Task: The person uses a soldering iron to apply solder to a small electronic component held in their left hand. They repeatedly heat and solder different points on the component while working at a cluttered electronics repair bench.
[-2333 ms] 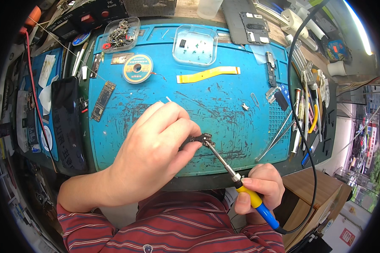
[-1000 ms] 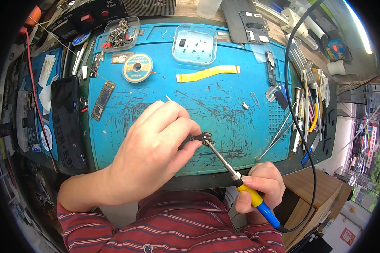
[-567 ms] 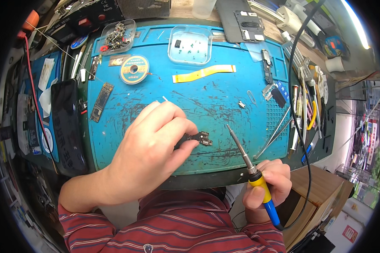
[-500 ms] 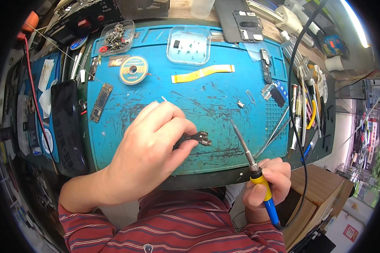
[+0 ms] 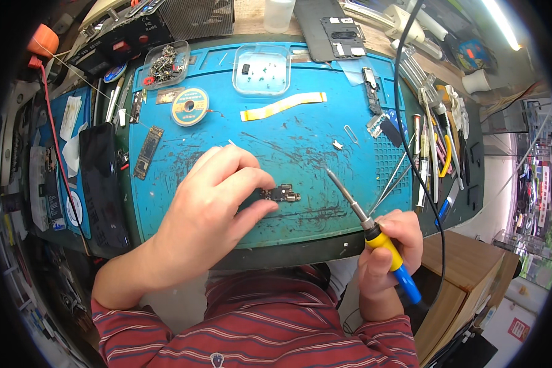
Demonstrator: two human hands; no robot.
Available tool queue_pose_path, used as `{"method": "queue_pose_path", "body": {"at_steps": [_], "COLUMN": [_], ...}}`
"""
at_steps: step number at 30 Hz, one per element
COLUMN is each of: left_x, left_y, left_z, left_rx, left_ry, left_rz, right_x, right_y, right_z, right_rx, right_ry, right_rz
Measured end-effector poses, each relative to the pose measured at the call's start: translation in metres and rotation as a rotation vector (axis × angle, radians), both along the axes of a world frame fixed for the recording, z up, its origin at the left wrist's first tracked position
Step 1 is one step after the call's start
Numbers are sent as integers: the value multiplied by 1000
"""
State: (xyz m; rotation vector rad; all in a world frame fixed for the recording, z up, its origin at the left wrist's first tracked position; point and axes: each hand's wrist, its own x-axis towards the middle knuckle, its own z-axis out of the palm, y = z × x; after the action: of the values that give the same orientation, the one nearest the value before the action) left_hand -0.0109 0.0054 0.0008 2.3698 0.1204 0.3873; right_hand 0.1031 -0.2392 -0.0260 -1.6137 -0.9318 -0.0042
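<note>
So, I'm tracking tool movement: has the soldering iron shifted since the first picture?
Yes: the soldering iron moved; against the blue mat, its tip is farther right and farther up in view.

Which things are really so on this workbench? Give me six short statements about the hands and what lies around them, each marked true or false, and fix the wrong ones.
1. The right hand holds the iron. True.
2. The iron's tip touches the small board. False: it is apart from it, to the right.
3. The yellow strip lies on the blue mat. True.
4. The spool sits right of the yellow strip. False: it sits left of it.
5. A black part lies in the clear tray. True.
6. The left hand grips the spool. False: it is at the small board, thumb and forefinger apart.
</note>
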Motion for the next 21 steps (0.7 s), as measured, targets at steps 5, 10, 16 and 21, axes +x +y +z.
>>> {"method": "queue_pose_path", "body": {"at_steps": [5,10,16,21], "left_x": [1,-3,-12,11], "left_y": [2,12,18,28], "left_z": [-2,-2,14,-2], "left_rx": [3,3,238,202], "left_ry": [-35,-36,11,-52], "left_rz": [-21,-86,-22,-216], "right_x": [-3,6,17,24], "right_y": [8,0,-6,-11], "right_z": [7,11,13,-1], "right_rx": [53,88,9,-25], "right_ry": [263,345,209,57], "right_rz": [-72,17,-22,-4]}}
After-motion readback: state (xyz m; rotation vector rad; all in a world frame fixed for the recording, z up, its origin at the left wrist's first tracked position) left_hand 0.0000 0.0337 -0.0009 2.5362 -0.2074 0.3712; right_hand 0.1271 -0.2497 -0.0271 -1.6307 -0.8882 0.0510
